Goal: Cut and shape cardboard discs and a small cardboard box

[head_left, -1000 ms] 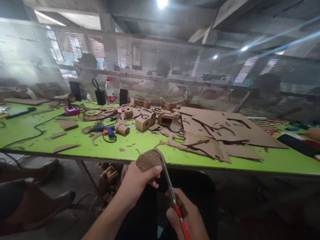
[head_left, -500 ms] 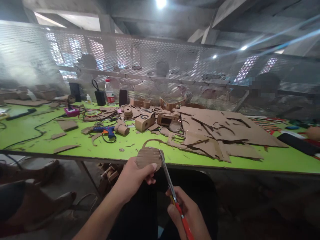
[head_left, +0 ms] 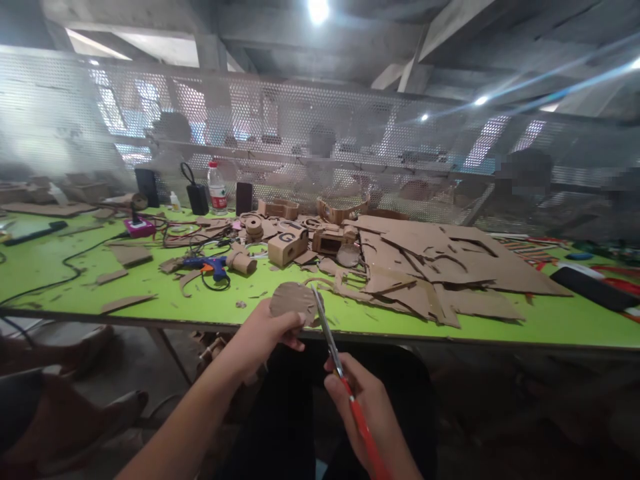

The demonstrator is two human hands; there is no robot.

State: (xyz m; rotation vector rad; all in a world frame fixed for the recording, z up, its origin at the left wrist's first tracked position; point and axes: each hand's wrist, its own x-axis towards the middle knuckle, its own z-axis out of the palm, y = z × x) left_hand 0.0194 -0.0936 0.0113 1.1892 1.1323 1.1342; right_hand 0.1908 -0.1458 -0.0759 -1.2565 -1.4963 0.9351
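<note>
- Red scissors handle [head_left: 363, 427]: lower end cut off by bottom edge of frame.
- Cardboard disc [head_left: 293, 298]: lower part hidden by left hand [head_left: 267, 330].
- Person [head_left: 321, 143], upper centre: blurred.

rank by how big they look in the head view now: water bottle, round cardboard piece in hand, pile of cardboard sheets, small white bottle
1. pile of cardboard sheets
2. round cardboard piece, held nearer the camera, which enlarges it
3. water bottle
4. small white bottle
</note>
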